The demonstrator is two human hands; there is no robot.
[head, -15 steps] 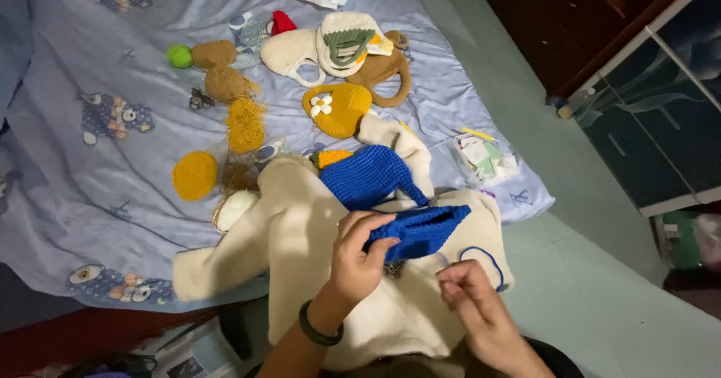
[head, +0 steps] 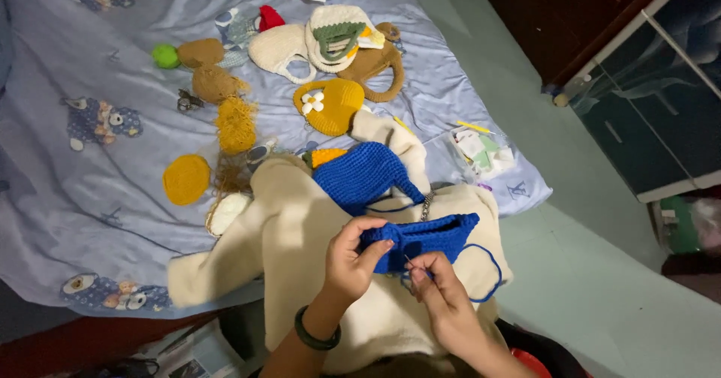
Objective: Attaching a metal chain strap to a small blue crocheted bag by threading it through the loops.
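My left hand point(head: 351, 262) grips the left end of a small blue crocheted piece point(head: 435, 237), thumb on top. My right hand point(head: 439, 292) sits just below the piece, fingers pinched on a thin hook or needle with blue yarn point(head: 492, 269) looping off to the right. Both hands rest over a cream fleece garment point(head: 300, 235) on my lap. A larger blue crocheted piece point(head: 364, 175) lies just beyond the hands. A dark bangle circles my left wrist.
Crocheted bags in cream point(head: 282, 49), brown point(head: 375, 63) and yellow with a white flower point(head: 330, 106) lie on a light blue bedsheet point(head: 90, 183). A yellow disc point(head: 186, 179), green ball point(head: 165, 55) and plastic packet point(head: 481, 153) lie around. A dark cabinet point(head: 653, 108) stands at right.
My right hand has moved up closer to the blue piece and pinches the hook at its lower edge. My left hand keeps its hold.
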